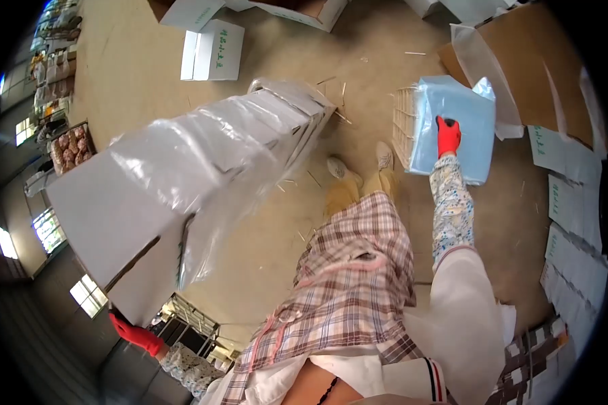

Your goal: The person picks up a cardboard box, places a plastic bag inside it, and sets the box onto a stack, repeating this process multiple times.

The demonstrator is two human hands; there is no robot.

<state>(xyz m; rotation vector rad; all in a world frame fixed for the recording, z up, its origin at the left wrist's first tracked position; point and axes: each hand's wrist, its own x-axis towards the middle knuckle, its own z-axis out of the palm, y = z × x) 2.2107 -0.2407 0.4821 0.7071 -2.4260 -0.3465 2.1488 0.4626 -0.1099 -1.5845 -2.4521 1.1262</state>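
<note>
Plastic liners (203, 145) in stacked white boxes (108, 216)

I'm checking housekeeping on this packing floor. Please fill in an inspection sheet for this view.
Surface: concrete floor, strewn with thin sticks and scraps.
Job's things: stack of white boxes in clear plastic wrap, held off the floor; blue plastic pack lying on a white crate.
Clutter: open white cartons, brown cardboard sheet, flat printed cartons along the right side.
Hands: left hand, in a red glove, holds the stack's near end; right hand, in a red glove, rests on the blue plastic pack, grip unclear.
Cables: nothing seen.
Surroundings: windows and a wire cart of goods at the left edge.
</note>
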